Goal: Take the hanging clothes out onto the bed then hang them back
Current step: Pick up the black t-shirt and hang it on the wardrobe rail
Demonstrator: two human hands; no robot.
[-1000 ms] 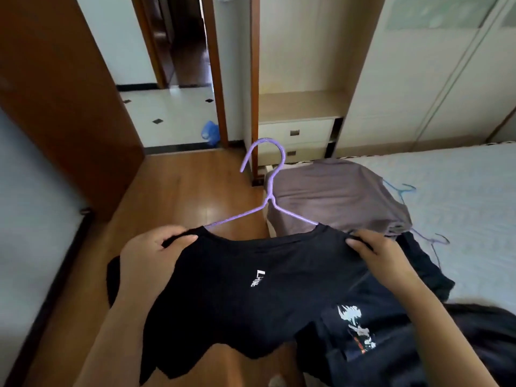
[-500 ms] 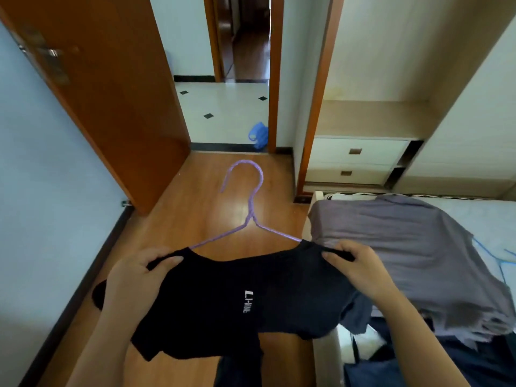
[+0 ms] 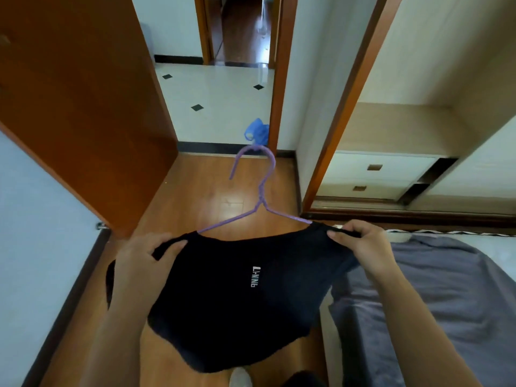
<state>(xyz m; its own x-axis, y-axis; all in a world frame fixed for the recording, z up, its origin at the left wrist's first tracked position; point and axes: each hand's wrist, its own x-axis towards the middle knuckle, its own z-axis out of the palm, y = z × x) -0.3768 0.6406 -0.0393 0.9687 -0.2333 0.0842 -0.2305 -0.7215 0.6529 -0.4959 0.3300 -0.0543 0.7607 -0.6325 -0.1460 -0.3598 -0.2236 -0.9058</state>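
Shirt [image 3: 223, 308] reads "LI-NING"; left hand [image 3: 141, 265], right hand [image 3: 363, 247] pinch its shoulders.

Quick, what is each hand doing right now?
Left hand: closed, gripping one shoulder of the black T-shirt on the purple hanger.
Right hand: closed, pinching the other shoulder.

A home bedroom, this: bed [image 3: 501, 248] on the right, built-in wardrobe [image 3: 413, 65] with drawers [image 3: 374, 174] ahead, wooden floor [image 3: 195, 196] underfoot, open door [image 3: 78, 107] onto a tiled hallway [image 3: 217, 99].
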